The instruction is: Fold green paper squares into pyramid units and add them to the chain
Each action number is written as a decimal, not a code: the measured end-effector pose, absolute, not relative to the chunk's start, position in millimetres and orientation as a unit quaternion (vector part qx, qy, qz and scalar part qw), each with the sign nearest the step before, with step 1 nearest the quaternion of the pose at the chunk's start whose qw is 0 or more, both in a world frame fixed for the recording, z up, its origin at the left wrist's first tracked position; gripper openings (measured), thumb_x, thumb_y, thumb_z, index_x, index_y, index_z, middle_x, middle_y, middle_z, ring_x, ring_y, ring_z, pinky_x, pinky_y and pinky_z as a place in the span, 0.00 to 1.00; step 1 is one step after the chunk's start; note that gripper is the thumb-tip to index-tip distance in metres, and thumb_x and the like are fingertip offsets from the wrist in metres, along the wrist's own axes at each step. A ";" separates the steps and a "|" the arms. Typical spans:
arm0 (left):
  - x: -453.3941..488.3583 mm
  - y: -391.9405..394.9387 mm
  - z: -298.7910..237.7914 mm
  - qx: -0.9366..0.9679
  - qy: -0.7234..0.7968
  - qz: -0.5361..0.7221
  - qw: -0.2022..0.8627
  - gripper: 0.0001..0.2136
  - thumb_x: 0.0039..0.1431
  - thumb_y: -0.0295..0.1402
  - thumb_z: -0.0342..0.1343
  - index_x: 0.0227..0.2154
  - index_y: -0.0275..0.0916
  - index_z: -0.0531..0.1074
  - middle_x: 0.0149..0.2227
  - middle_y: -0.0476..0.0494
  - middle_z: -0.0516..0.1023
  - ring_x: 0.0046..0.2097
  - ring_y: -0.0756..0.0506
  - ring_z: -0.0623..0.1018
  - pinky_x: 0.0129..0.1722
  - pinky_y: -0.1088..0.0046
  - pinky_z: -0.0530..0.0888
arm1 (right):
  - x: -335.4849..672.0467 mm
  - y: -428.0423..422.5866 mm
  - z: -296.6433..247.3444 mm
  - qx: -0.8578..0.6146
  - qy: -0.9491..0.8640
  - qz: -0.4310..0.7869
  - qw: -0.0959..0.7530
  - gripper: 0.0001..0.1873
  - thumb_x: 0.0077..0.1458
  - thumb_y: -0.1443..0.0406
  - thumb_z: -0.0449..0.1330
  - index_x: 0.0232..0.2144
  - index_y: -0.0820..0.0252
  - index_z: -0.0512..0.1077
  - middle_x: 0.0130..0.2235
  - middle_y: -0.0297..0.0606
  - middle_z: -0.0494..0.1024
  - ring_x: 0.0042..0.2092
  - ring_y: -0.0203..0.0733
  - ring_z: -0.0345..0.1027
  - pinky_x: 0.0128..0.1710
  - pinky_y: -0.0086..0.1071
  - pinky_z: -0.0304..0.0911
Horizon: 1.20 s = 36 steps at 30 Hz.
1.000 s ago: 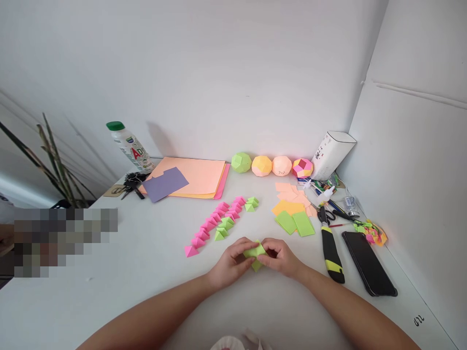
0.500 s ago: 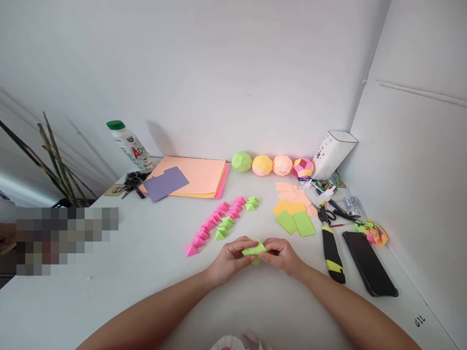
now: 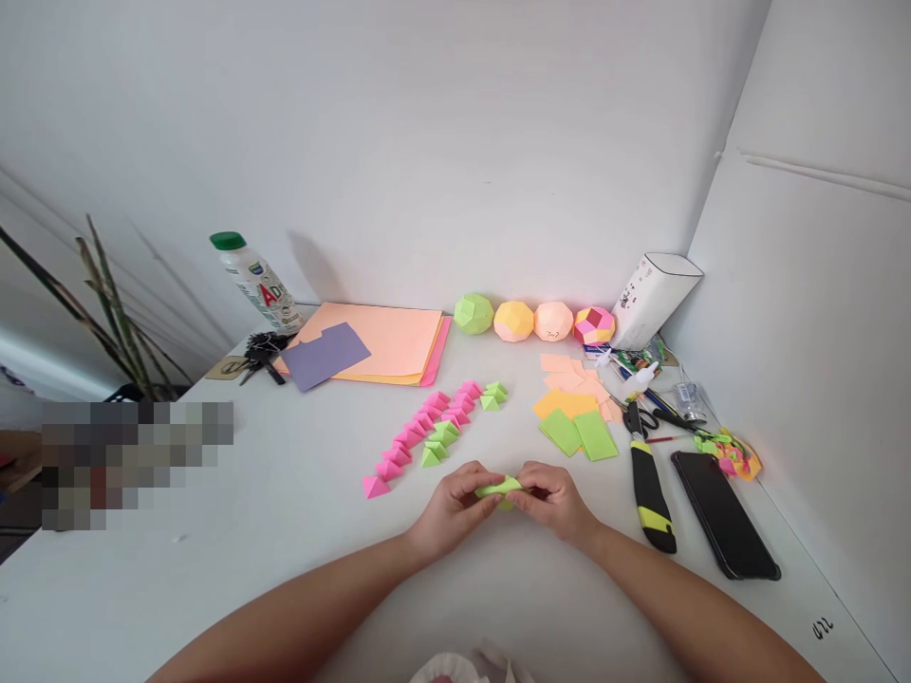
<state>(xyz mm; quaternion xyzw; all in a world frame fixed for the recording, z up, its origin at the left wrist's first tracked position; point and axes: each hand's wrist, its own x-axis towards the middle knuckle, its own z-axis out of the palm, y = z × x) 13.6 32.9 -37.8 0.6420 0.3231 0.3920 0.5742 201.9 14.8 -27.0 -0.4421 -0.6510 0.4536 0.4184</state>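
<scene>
Between my two hands is a small piece of green paper (image 3: 502, 489), partly folded and partly hidden by my fingers. My left hand (image 3: 455, 507) pinches its left end with thumb and fingers. My right hand (image 3: 551, 501) pinches the right end the same way. Beyond my left hand lie rows of folded pink paper pieces (image 3: 413, 433) and folded green paper pieces (image 3: 441, 438). Flat green paper rectangles (image 3: 595, 436) rest past my right hand, over orange paper (image 3: 555, 400) and peach paper slips (image 3: 580, 381).
Several faceted paper balls (image 3: 513, 322) line the wall. To the right are a utility knife (image 3: 651, 493), scissors (image 3: 644, 419), a phone (image 3: 726, 517) and a white box (image 3: 655, 299). At the left stand a bottle (image 3: 260, 289), keys (image 3: 262, 353) and coloured sheets (image 3: 391, 332).
The green paper between my fingers shows less of its surface, its top point and lower part looking flatter. Both hands keep their pinch in nearly the same place. The view has shifted slightly.
</scene>
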 end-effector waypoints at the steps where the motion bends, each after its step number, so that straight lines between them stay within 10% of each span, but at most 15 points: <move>1: 13.6 32.7 -36.5 0.650 0.329 0.388 0.564 0.11 0.55 0.38 0.56 0.39 0.42 0.76 0.29 0.47 0.66 0.30 0.49 0.69 0.28 0.74 0.68 | 201.9 14.5 -28.3 -0.448 -0.642 0.461 0.419 0.13 0.51 0.58 0.61 0.20 0.59 0.69 0.22 0.32 0.63 0.25 0.35 0.54 0.23 0.30 0.53; 36: 12.0 30.3 -29.4 0.740 0.355 0.293 0.490 0.12 0.59 0.33 0.50 0.40 0.41 0.77 0.21 0.51 0.61 0.25 0.51 0.63 0.26 0.76 0.62 | 203.7 20.5 -27.1 -0.459 -0.551 0.559 0.417 0.09 0.45 0.60 0.66 0.24 0.60 0.73 0.24 0.32 0.70 0.26 0.35 0.59 0.26 0.30 0.56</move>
